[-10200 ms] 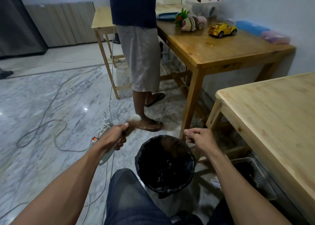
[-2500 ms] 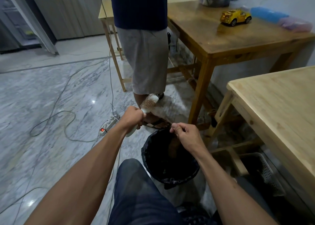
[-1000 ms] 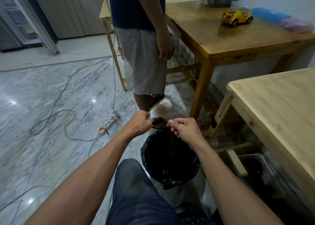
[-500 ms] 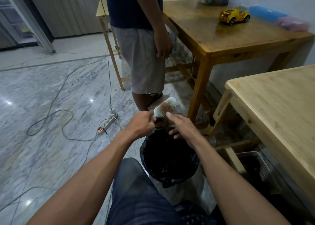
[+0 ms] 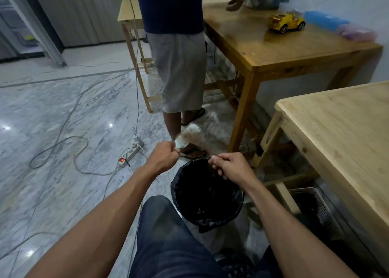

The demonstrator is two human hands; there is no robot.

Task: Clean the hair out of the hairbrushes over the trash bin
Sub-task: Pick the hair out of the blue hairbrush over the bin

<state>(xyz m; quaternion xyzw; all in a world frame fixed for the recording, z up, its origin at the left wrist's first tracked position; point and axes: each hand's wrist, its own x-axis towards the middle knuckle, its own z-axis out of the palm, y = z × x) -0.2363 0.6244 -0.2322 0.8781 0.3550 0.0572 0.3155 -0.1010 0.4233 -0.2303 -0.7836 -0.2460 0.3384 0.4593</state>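
Note:
A round white hairbrush [image 5: 188, 135] with short bristles sticks up and to the right out of my left hand [image 5: 163, 156], which grips its handle just beyond the bin's far left rim. A trash bin [image 5: 235, 204] lined with a black bag stands on the floor between my knees. My right hand [image 5: 230, 165] hovers over the bin's far rim with thumb and fingers pinched together; brownish hair blurs between it and the brush, and I cannot tell whether the pinch holds any.
Another person [image 5: 179, 67] in grey shorts and sandals stands just beyond the bin. A dark wooden table [image 5: 273, 52] carries a yellow toy car [image 5: 285, 23]. A light wooden table [image 5: 347, 130] is at right, a white basket [image 5: 322, 210] under it. A power strip [image 5: 131, 151] and cables lie at left.
My right hand has pulled back from the brush head toward the bin with fingers pinched. The brush head has tilted slightly left. The other person's arm has lifted to the table.

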